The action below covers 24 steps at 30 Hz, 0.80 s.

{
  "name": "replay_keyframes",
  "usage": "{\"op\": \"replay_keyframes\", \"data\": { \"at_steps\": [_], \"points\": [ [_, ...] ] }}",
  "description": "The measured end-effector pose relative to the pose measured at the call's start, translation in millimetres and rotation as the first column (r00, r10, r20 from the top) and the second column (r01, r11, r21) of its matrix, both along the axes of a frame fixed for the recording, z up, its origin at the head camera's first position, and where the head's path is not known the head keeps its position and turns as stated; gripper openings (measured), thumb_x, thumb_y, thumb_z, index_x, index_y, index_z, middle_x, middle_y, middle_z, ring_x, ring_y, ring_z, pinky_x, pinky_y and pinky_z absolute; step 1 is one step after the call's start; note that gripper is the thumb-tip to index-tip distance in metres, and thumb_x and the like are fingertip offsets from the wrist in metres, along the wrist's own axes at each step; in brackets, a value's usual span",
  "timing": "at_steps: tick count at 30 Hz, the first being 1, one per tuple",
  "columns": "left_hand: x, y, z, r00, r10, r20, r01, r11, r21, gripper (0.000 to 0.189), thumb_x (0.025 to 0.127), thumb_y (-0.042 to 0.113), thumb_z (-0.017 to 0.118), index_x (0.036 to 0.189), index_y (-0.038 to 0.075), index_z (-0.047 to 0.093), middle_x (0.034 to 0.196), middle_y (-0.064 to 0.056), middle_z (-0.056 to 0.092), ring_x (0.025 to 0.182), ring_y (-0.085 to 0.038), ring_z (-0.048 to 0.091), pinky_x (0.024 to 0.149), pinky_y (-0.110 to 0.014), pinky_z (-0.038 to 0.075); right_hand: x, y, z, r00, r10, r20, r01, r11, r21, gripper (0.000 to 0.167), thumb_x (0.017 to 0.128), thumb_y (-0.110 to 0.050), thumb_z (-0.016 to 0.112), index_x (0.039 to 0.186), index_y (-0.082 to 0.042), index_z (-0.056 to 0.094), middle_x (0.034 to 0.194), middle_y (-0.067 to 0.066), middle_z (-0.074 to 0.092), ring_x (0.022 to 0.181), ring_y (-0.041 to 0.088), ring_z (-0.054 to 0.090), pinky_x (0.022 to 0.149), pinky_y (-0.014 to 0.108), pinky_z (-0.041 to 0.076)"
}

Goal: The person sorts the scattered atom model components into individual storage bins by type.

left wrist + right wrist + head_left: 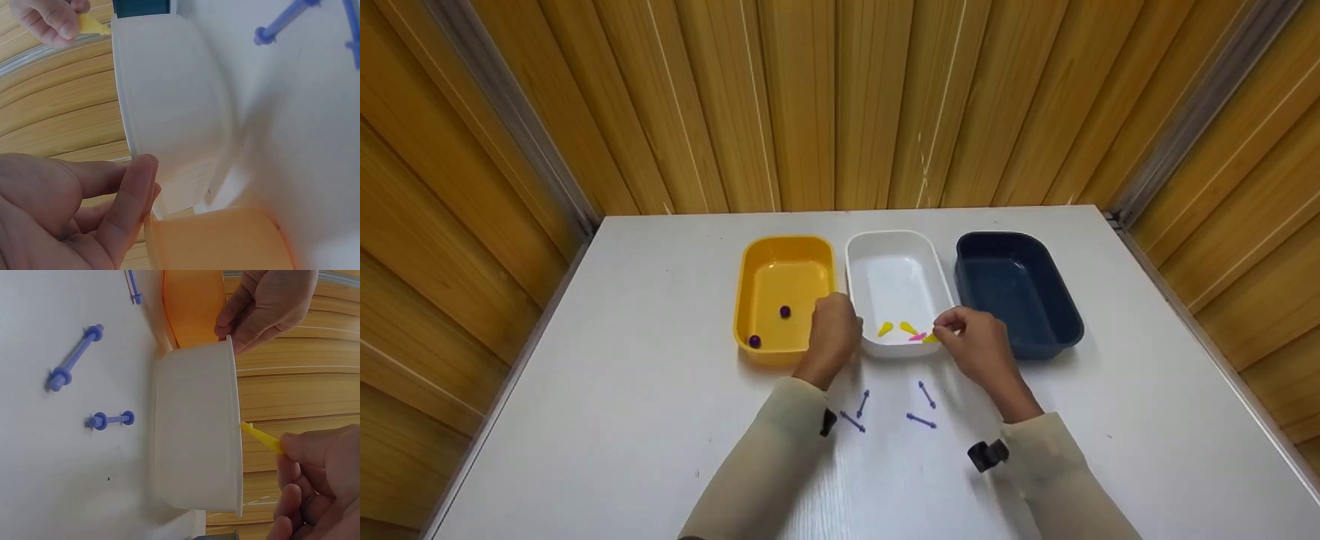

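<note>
My right hand (976,346) pinches a small yellow teardrop-shaped piece (263,437) between thumb and finger, just over the near right rim of the white bin (892,279). Inside that bin lie two more yellow pieces (886,328) and a pink piece (917,337), close to the near wall. My left hand (834,330) is at the near left corner of the white bin, beside the yellow bin (740,300). Its thumb and finger grip the white rim (122,121), one on each side, as the left wrist view shows.
Two dark purple beads (785,311) are in the yellow bin. A dark blue bin (1071,319) stands right of the white one. Several purple dumbbell-shaped pegs (921,421) lie on the white table (607,390) in front, between my forearms. Wood-look panels (802,105) rise behind and at both sides.
</note>
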<state>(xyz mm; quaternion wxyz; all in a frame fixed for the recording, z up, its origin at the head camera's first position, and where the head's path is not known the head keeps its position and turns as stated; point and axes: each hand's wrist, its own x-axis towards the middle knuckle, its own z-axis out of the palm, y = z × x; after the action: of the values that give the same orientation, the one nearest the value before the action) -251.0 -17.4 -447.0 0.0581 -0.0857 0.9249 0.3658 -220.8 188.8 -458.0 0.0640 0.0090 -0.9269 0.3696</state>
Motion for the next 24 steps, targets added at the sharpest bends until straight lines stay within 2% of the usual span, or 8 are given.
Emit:
{"op": "replay_keyframes", "data": {
  "at_steps": [4, 9, 15, 24],
  "points": [
    [-1.1, 0.9, 0.6, 1.000, 0.001, 0.002, -0.001, 0.999, -0.038, 0.023, 0.097, 0.005, 0.064, 0.118, -0.002, 0.071, 0.079, -0.008, 0.066, 0.068, -0.019, 0.064, 0.053, -0.020, 0.046, -4.8, 1.8, -4.0, 0.998, -0.049, -0.032, 0.049, 0.999, -0.004, 0.009, 0.091, -0.014, 0.073, 0.096, -0.006, 0.075, 0.089, 0.010, 0.073, 0.082, 0.023, 0.058, 0.069, 0.027, 0.045],
    [-2.3, 2.1, 2.6, 0.999, 0.007, 0.046, -0.004, 0.998, -0.059, 0.025, 0.098, 0.009, 0.065, 0.121, 0.000, 0.070, 0.078, -0.008, 0.065, 0.068, -0.019, 0.063, 0.054, -0.020, 0.047, -7.5, 3.2, -10.3, 0.995, -0.085, -0.049, 0.085, 0.996, -0.019, 0.011, 0.090, -0.014, 0.073, 0.097, -0.005, 0.075, 0.092, 0.013, 0.075, 0.081, 0.024, 0.062, 0.065, 0.024, 0.046],
    [-1.4, 2.4, 3.3, 0.999, 0.017, 0.049, -0.016, 1.000, -0.015, 0.027, 0.098, 0.008, 0.064, 0.124, 0.001, 0.069, 0.077, -0.007, 0.066, 0.066, -0.019, 0.064, 0.054, -0.020, 0.049, -6.4, 4.1, -9.2, 0.993, -0.085, -0.080, 0.083, 0.996, -0.031, 0.011, 0.090, -0.014, 0.073, 0.097, -0.005, 0.075, 0.093, 0.013, 0.076, 0.081, 0.024, 0.062, 0.066, 0.025, 0.046],
    [0.9, 3.0, 0.8, 0.999, 0.010, 0.033, -0.008, 0.999, -0.044, 0.025, 0.099, 0.008, 0.063, 0.122, 0.000, 0.069, 0.077, -0.007, 0.064, 0.069, -0.019, 0.064, 0.055, -0.020, 0.047, 0.3, 5.3, -10.3, 0.993, -0.077, -0.088, 0.074, 0.997, -0.030, 0.011, 0.091, -0.015, 0.072, 0.097, -0.006, 0.075, 0.092, 0.012, 0.076, 0.080, 0.023, 0.061, 0.067, 0.027, 0.045]
  ]
}}
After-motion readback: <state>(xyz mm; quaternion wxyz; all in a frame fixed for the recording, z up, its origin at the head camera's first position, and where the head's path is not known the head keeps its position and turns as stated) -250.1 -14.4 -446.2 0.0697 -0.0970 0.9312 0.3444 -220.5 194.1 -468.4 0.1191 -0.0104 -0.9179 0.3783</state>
